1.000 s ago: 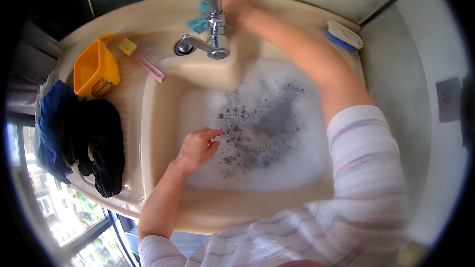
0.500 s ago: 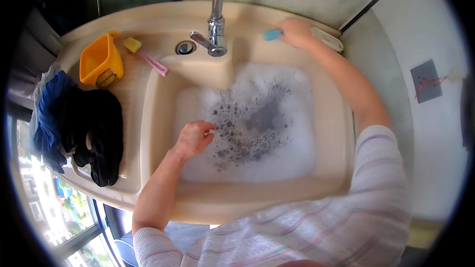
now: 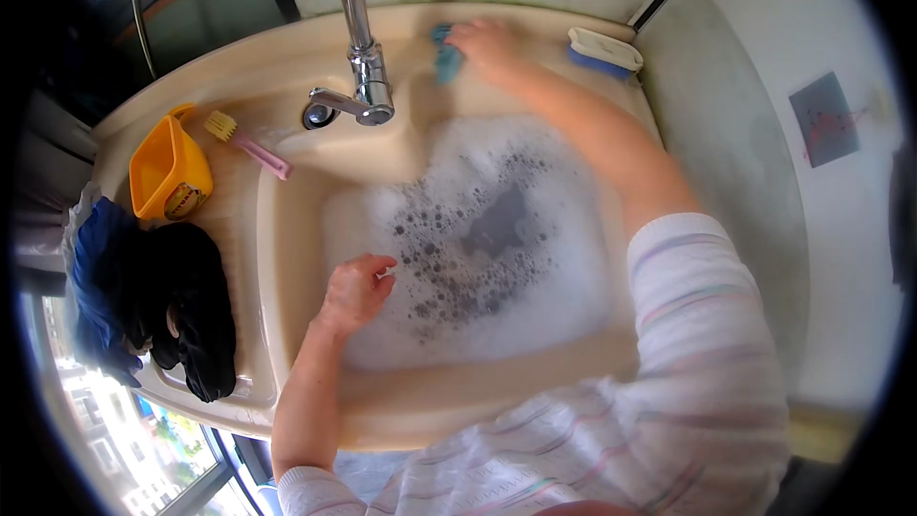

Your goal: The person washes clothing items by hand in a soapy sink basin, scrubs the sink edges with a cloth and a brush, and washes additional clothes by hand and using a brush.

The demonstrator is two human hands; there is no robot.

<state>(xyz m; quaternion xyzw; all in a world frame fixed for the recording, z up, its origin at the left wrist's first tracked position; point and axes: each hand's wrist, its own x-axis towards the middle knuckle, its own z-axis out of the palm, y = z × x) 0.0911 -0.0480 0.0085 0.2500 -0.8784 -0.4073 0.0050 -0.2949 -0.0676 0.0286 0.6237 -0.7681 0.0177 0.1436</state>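
Note:
At the back ledge of the beige sink [image 3: 535, 349], my right hand [image 3: 485, 46] grips a teal cloth [image 3: 446, 62], which looks crumpled against the ledge to the right of the tap. My left hand [image 3: 356, 292] hovers over the left side of the soapy water [image 3: 564, 296]. Its fingers are loosely bent, with a gap between thumb and index finger and nothing visible in them. White foam and dark bubbles cover the water, with a grey patch in the middle.
A chrome tap [image 3: 368, 76] stands behind the basin. On the left drainboard are a yellow plastic container [image 3: 172, 172], a pink-handled brush [image 3: 258, 153], black clothing [image 3: 196, 315] and blue clothing [image 3: 100, 268]. A white-and-blue scrub brush [image 3: 604, 53] lies at the back right corner.
My right hand has moved left along the back ledge with the teal cloth, uncovering the scrub brush. The view has shifted a little. My left hand has stayed over the suds.

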